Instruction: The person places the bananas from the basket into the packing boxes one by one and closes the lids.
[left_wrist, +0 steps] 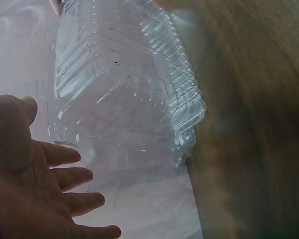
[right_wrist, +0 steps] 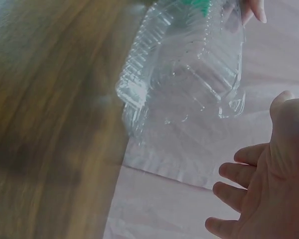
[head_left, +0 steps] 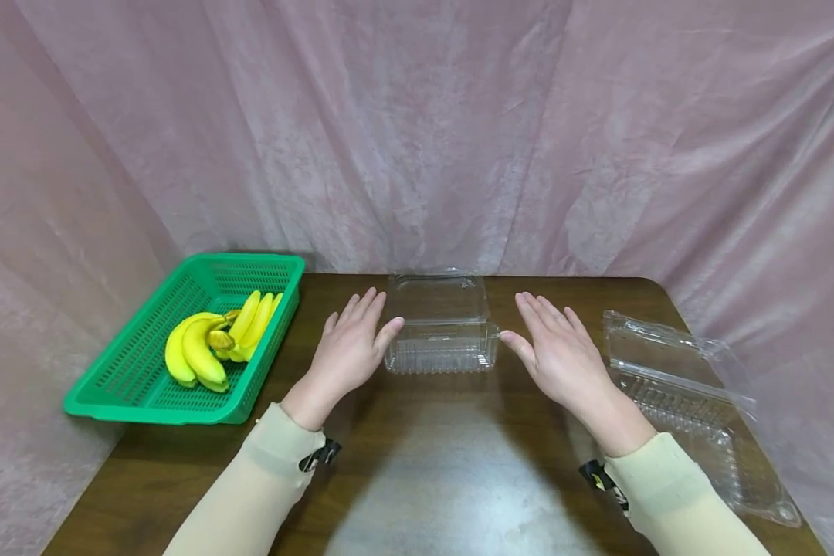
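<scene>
Clear plastic container [head_left: 441, 357] sits near the far edge of the worktop [head_left: 361, 494], midway between two hands, its ribbed base nearer the person and its lid [head_left: 439, 297] opened back toward the curtain [head_left: 445, 139]. Left hand [head_left: 347, 351] is just beside the container's left end, fingers extended and thumb spread wide, with hold of nothing. Right hand [head_left: 559, 355] mirrors it at the other end, likewise spread and holding nothing. (Each thumb comes so near the plastic that I cannot tell whether either one touches it.) Both wrist views show loosely separated fingers beside the container, and the right one also catches a bit of green through the plastic.

Farther out, on the left of the worktop, stands a green basket [head_left: 264, 374] with slotted sides. Two bunches of yellow bananas lie inside, one [head_left: 201, 355] toward the middle, the other [head_left: 255, 324] against the right wall. Near the right edge lies more open clear packaging [head_left: 681, 401], partly behind the right forearm; how many pieces it comprises is hard to tell. Pale sleeves [head_left: 250, 483] cover both forearms, and a pinkish curtain hangs beyond the brown worktop.
</scene>
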Demonstrator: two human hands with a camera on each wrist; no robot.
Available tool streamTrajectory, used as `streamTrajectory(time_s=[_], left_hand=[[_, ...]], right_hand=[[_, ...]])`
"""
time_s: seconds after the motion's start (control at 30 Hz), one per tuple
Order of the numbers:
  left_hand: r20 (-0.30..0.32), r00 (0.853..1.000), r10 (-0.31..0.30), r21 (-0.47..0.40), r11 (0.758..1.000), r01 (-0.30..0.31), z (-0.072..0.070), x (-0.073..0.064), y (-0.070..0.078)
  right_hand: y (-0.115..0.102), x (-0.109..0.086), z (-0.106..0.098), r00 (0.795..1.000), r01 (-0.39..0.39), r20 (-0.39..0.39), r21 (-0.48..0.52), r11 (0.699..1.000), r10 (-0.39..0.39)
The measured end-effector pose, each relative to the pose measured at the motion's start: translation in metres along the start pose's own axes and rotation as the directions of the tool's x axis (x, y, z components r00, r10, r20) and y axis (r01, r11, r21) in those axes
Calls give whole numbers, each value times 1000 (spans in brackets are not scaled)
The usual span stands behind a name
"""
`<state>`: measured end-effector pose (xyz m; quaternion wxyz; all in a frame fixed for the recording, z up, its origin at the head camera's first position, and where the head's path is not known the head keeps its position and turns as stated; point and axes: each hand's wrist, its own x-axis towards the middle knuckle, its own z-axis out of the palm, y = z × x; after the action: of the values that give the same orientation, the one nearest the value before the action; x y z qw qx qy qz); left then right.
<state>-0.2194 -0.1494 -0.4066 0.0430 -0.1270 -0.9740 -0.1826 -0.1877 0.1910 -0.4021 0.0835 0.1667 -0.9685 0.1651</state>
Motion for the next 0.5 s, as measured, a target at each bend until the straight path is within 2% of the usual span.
streamTrajectory(time_s=[0.2,0.5], left_hand=[[20,1000,-1,-18,1000,2,2,3,1],[40,999,-4,-23,1000,5,5,0,0]], right_hand=[[-7,8,-1,1000,14,22,23,1000,-15],[-12,15,7,998,27,61,35,999,-30]])
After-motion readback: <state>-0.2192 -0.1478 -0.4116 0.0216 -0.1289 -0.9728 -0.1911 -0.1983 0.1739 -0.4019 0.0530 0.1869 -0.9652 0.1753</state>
